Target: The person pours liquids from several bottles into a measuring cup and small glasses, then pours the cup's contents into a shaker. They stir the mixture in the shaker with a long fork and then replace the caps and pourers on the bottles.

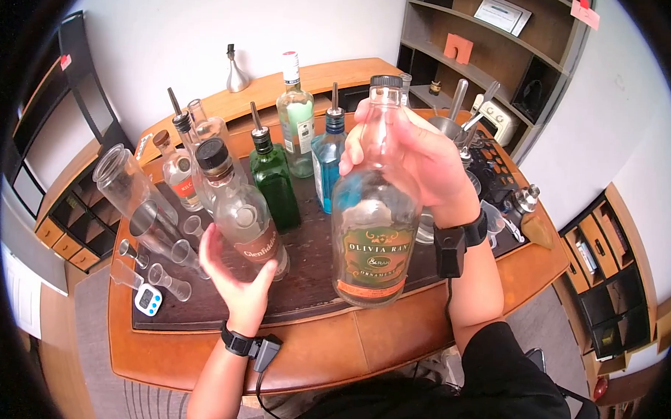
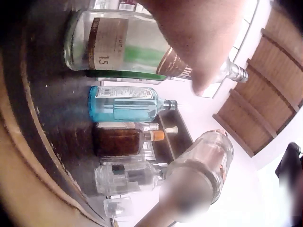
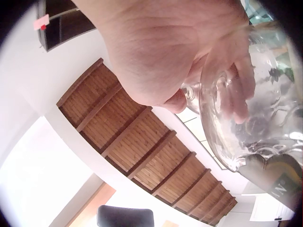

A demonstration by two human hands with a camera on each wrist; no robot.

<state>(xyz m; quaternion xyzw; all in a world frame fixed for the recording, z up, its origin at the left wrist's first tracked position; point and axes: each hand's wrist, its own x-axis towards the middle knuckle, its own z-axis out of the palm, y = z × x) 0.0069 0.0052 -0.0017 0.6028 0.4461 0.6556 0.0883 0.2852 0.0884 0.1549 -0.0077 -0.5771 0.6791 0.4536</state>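
Observation:
My right hand (image 1: 437, 154) grips the neck of a large clear glass bottle (image 1: 376, 203) with a black cap and a green-and-orange "Olivia Ran" label. This bottle is upright, held up in front of me over the near part of the table. My left hand (image 1: 237, 284) curls round the lower part of a clear Glenfiddich bottle (image 1: 239, 210) with a black cap and brown label; its thumb crosses the front label. In the left wrist view the Glenfiddich bottle's base (image 2: 71, 42) is close to the dark tabletop. Behind it stands a green bottle (image 1: 274, 181) with a pourer.
A blue bottle (image 1: 327, 165), a tall white-capped bottle (image 1: 297, 127) and a corked bottle (image 1: 180, 178) stand further back. At left are tall clear glasses (image 1: 126, 176), jiggers (image 1: 172, 283) and a timer (image 1: 148, 300). Bar tools (image 1: 524, 198) sit at right.

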